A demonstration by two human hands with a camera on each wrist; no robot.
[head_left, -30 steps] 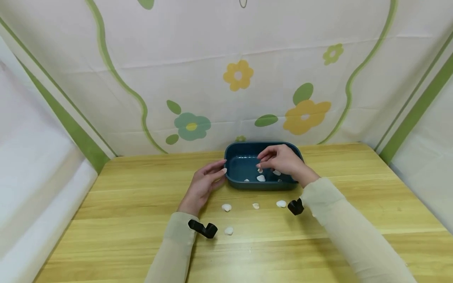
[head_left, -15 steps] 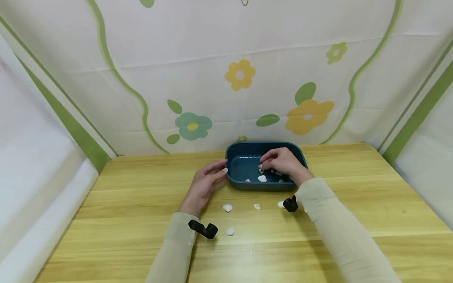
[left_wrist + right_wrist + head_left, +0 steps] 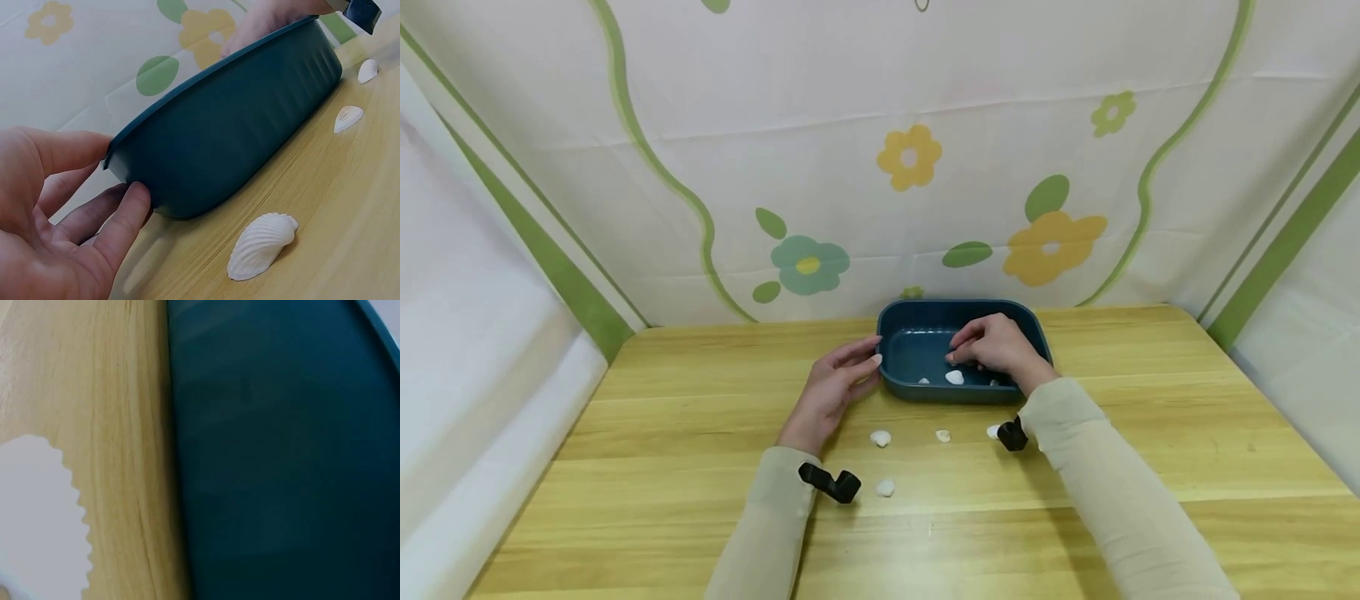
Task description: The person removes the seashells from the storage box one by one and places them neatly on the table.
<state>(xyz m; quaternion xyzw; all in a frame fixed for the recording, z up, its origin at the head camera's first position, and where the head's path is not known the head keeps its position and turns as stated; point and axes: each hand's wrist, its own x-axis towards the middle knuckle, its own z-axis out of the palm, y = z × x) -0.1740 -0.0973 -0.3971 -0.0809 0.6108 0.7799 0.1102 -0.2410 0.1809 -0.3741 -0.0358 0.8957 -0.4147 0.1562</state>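
A dark teal basin stands at the back of the wooden table, with several small white seashells in its near part. My left hand touches its left end; in the left wrist view, fingertips rest against its wall and another finger reaches the rim. My right hand is down inside the basin, thumb and fingers curled together low over the bottom. They pinch at a small seashell, which the fingertips hide. In the right wrist view the basin's outer wall fills most of the frame.
On the table in front of the basin lie ribbed seashells: one at left, a small one in the middle, one nearer me. Another shell is partly behind the right wrist's black camera. A flowered curtain hangs behind.
My right hand and forearm have shifted slightly left and lower in the basin. Its fingertips now cover a small shell that showed beneath them before. My left hand has stayed at the basin's end.
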